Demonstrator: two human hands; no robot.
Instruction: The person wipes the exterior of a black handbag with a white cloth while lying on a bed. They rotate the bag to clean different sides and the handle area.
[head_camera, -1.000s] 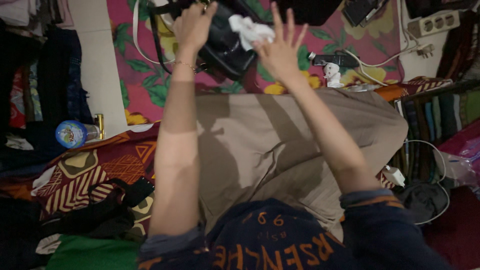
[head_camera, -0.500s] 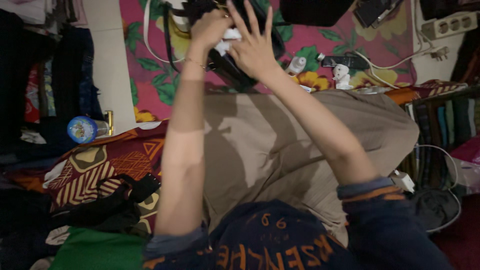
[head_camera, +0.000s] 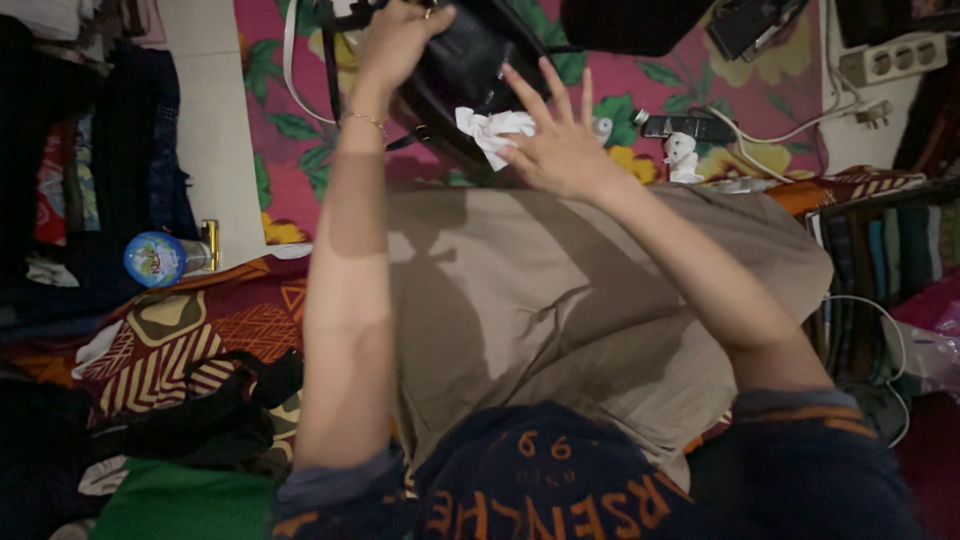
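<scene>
Left hand (head_camera: 395, 45): fingers clamped on top edge of black bag (head_camera: 470, 75), held tilted above pink floral mat (head_camera: 300, 150).
Right hand (head_camera: 555, 140): fingers spread, presses white tissue (head_camera: 490, 128) against bag's side.
Progress: wiping appears underway; share of bag left cannot be told.

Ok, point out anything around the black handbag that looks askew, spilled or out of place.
The black handbag is tilted, gripped at its top by the left hand, while the right hand presses a crumpled white tissue against its side. On the floral mat a remote control, a cable and a small white figurine lie scattered. No spill or damage shows.
</scene>
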